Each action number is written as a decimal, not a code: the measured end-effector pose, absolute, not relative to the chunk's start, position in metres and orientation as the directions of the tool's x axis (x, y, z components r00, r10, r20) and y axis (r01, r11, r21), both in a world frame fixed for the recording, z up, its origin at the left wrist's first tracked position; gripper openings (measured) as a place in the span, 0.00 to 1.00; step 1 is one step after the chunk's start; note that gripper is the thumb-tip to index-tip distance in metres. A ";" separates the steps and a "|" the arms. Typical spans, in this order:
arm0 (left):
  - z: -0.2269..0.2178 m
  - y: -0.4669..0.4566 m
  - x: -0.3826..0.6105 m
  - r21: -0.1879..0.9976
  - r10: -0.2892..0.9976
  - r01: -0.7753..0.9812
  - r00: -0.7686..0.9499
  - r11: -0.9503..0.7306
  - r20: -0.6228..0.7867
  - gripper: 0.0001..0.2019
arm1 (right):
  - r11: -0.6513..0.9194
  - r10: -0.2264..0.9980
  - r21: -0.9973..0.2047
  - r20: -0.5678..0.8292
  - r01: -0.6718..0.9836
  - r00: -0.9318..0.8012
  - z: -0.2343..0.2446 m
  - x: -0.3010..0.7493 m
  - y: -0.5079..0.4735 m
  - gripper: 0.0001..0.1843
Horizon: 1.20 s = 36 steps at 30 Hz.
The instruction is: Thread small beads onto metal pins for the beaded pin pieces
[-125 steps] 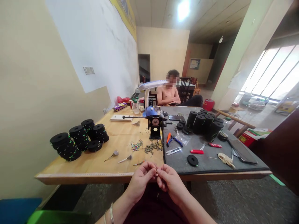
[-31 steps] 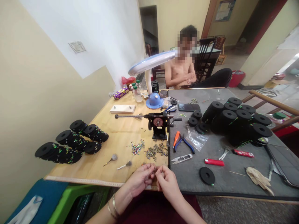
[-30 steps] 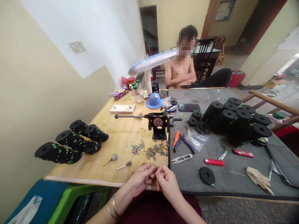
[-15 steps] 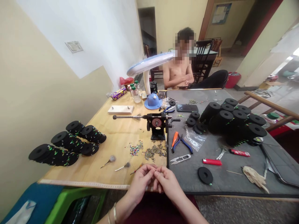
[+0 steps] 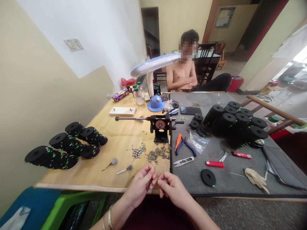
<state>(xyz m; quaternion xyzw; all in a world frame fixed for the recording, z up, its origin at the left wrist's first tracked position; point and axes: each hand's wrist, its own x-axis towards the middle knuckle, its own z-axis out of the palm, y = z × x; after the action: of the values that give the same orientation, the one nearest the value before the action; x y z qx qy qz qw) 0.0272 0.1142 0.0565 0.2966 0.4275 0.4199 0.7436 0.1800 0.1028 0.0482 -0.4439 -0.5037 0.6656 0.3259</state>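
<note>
My left hand is closed in a pinch above the table's front edge. Close beside it, my right hand also pinches, with thumb and forefinger together. Whatever lies between the fingers is too small to name. Just beyond the hands are a pile of small metal pieces and a pile of coloured beads. Behind them stands a black hand-cranked winding machine with a long rod. A single black foam spool lies to the right of my right hand.
Stacked black foam spools stand at left, more spools at right. On the grey mat are pliers, thread snips and a red lighter. Two brushes lie left. A lamp stands behind; a person sits beyond the table.
My hands were touching at the fingertips and have come slightly apart. The view has shifted a little. Things on the table stay in place.
</note>
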 end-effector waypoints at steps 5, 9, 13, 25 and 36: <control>0.078 0.114 0.027 0.636 0.820 -0.517 0.367 0.572 -0.439 0.17 | -0.041 0.912 -0.987 -0.100 0.154 -0.398 0.071 0.189 0.101 0.11; 0.103 0.118 0.021 0.526 0.819 -0.629 0.416 0.573 -0.396 0.15 | 0.024 0.923 -0.973 -0.067 0.229 -0.379 0.075 0.195 0.104 0.11; 0.118 0.124 0.010 0.469 0.842 -0.703 0.397 0.534 -0.365 0.12 | 0.111 0.934 -0.926 -0.026 0.362 -0.356 0.067 0.204 0.109 0.10; 0.085 0.122 -0.001 0.837 0.944 -0.437 0.151 0.329 -0.293 0.12 | 0.436 0.900 -0.453 0.191 0.778 -0.393 0.036 0.225 0.104 0.10; 0.084 0.102 -0.017 0.972 0.992 0.234 0.128 -0.022 -0.008 0.09 | 0.461 0.878 -0.495 0.373 0.737 -0.299 0.060 0.219 0.100 0.13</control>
<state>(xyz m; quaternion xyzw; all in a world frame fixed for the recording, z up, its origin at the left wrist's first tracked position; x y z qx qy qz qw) -0.0174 0.1024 0.0839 0.5884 0.5206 0.4060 0.4668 0.2194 0.0997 0.0596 -0.5063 -0.7975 0.1153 0.3071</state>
